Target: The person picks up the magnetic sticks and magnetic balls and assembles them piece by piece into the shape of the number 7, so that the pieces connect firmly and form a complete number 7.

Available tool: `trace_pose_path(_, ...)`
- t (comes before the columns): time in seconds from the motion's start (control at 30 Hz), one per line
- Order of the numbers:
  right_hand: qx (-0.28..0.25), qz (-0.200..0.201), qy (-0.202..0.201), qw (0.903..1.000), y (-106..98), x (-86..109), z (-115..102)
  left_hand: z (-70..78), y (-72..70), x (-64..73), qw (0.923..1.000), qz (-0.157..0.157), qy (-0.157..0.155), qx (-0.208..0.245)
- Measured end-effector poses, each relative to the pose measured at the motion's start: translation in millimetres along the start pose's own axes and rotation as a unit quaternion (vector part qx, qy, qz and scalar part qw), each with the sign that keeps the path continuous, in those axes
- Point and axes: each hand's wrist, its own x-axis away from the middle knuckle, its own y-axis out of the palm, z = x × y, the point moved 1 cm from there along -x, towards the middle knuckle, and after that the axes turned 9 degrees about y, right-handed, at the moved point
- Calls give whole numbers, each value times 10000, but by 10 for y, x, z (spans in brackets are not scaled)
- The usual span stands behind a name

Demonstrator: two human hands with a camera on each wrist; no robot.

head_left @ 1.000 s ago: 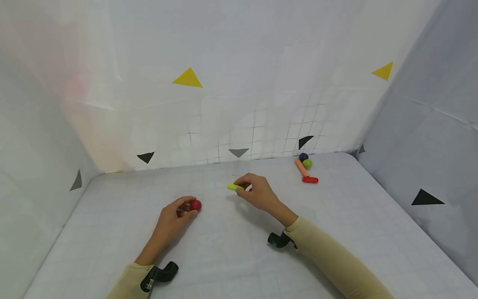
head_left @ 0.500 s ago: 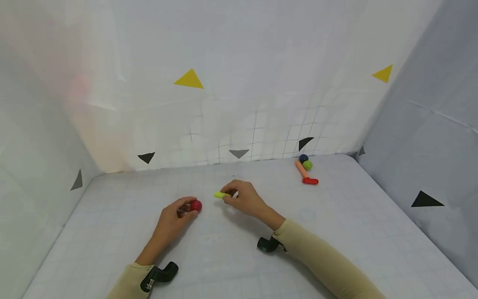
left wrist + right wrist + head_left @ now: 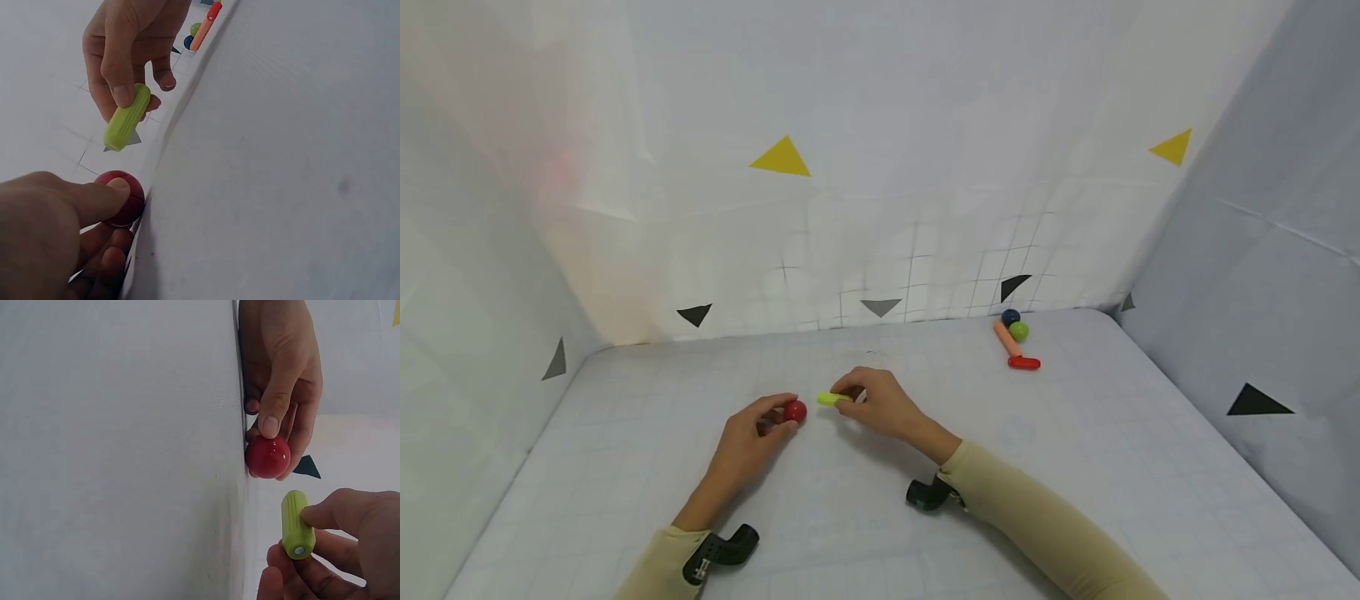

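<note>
My left hand holds a glossy red ball between thumb and fingers, low at the white table surface. In the right wrist view the thumb lies on top of the ball. To its right, my right hand pinches a short lime-green ribbed stick between thumb and fingers. The stick has a small pale round spot on its end, seen in the right wrist view. It is held above the table, its free end pointing towards the ball, with a small gap between them.
At the back right lie a dark blue ball, a green ball, a salmon-coloured stick and a red rounded stick, close together. White sheet walls with yellow and black triangles enclose the table at the back and sides.
My right hand has moved left and slightly nearer to me with the lime-green stick, closing in on the red ball. My left hand and the ball have stayed in place.
</note>
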Motion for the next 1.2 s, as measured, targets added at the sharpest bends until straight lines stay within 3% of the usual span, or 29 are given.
trace_pose_path(0.4, 79, -111, 49, 9999, 39, -20, 40, 60, 16, -57, 10000, -8, -41, -52)
trace_pose_path(0.77, 23, -171, 216, 9996, 28, 20, 49, 75, 67, -88, 9998, -131, 95, -123)
trace_pose_path(1.2, -7, -165, 212, 9996, 48, 24, 110, 51, 85, -102, 9995, -60, 276, -109)
